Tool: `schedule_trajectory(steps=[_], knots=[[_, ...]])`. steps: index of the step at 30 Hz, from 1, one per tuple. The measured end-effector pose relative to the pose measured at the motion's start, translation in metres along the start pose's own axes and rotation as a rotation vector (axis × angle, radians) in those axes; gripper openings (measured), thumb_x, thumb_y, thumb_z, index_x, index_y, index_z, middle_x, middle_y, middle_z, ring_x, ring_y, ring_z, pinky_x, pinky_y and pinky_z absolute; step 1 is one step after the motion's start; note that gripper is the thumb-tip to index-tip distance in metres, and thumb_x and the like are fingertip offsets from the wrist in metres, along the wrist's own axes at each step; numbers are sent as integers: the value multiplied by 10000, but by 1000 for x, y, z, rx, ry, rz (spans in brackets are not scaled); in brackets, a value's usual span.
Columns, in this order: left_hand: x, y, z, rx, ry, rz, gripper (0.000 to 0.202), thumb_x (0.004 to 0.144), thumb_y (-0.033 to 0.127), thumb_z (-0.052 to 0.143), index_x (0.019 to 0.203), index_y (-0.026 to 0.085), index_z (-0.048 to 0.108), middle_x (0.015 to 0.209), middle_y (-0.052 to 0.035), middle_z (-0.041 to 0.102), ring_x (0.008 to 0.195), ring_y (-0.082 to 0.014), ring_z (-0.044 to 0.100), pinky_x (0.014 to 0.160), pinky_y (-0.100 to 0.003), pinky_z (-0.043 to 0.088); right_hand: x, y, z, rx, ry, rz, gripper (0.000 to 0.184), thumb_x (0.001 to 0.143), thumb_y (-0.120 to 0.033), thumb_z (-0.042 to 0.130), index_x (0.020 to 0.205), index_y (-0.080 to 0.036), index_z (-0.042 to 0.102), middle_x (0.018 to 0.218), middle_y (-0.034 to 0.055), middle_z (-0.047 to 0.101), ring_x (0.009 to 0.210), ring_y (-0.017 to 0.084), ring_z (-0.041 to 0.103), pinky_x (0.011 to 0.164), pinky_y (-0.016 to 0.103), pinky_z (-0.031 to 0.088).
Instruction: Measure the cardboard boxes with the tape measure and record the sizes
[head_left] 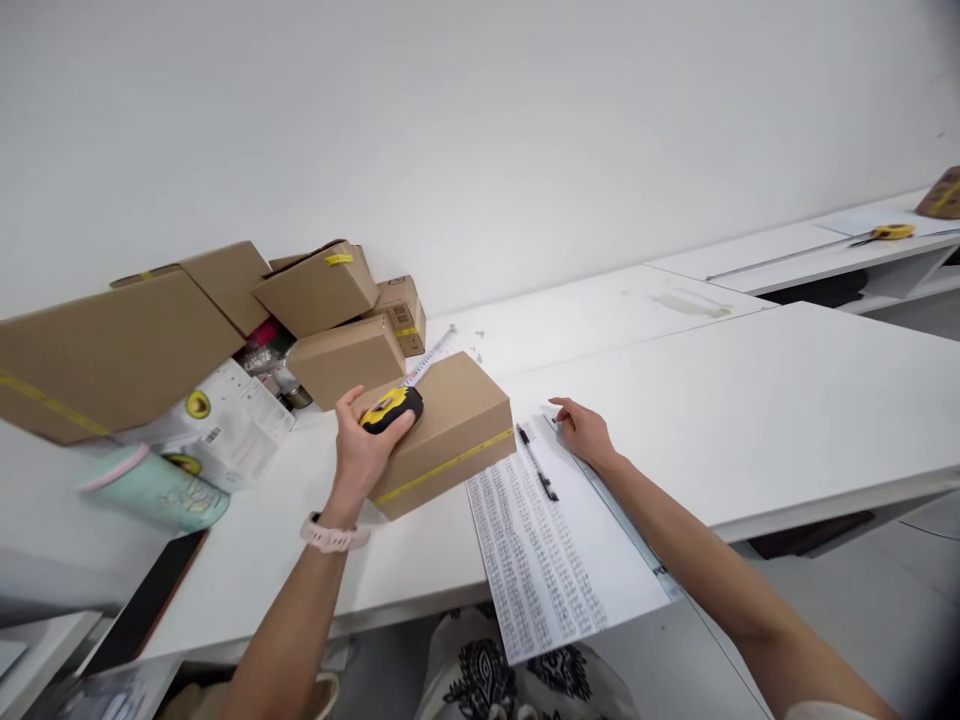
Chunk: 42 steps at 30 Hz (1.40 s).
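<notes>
My left hand [361, 442] grips a yellow and black tape measure [391, 407] on top of a closed cardboard box [450, 430] with a yellow tape stripe. The steel tape blade [429, 358] runs out along the box top toward the wall. My right hand [583, 430] rests on the upper edge of a printed sheet of number rows [551, 550], fingers curled down onto the paper. A black pen [537, 462] lies on that sheet, just left of my right hand. A pale watch sits on my left wrist.
Several cardboard boxes [322, 290] are stacked against the wall at left, with a large tilted one [112, 350]. A green tumbler [154, 490] lies by white packaging. A dark phone [146, 600] sits near the table edge. Another yellow tape measure [891, 232] lies on the far right desk.
</notes>
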<state>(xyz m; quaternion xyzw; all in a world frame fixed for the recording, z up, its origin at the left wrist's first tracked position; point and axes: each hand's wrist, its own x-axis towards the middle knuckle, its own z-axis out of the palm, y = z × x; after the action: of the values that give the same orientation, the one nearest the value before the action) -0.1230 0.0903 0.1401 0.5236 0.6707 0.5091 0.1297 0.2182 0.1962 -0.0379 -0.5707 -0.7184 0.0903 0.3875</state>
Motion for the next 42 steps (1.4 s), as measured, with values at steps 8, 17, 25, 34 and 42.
schedule_trajectory(steps=[8,17,25,34,42], knots=[[24,25,-60,-547,-191,-281,459,673,499,746,999,176,733,975,-64,765,964,-301,702,675,-346,626,3,8,3,79,12,32,511,722,-64,438,1160,-222,647,846,10,740,765,184,679,724,302,500],[47,-5,-101,-611,-149,-548,207,818,327,636,945,186,719,834,-42,789,828,-320,748,693,-460,664,0,-5,-9,201,96,69,413,793,-160,441,1145,-215,651,911,51,729,756,196,651,712,352,525],[55,-30,-110,-612,-177,-596,220,792,317,639,951,186,716,785,-60,780,854,-339,747,733,-482,658,28,-89,-51,361,24,-92,343,961,-340,425,1209,-256,646,1235,81,680,1114,250,611,876,440,530],[57,-53,-121,-638,-233,-595,221,816,344,641,940,196,748,875,-72,787,790,-318,748,739,-509,647,49,-147,-45,472,-225,-203,450,989,-402,406,1420,-314,502,1475,32,539,1380,244,475,1148,497,390],[47,-59,-125,-692,-247,-583,245,840,321,612,907,128,747,815,-116,773,757,-313,742,684,-581,622,46,-154,-30,248,-242,-242,522,966,-331,390,1488,-336,396,1486,31,523,1333,301,522,1094,571,433]])
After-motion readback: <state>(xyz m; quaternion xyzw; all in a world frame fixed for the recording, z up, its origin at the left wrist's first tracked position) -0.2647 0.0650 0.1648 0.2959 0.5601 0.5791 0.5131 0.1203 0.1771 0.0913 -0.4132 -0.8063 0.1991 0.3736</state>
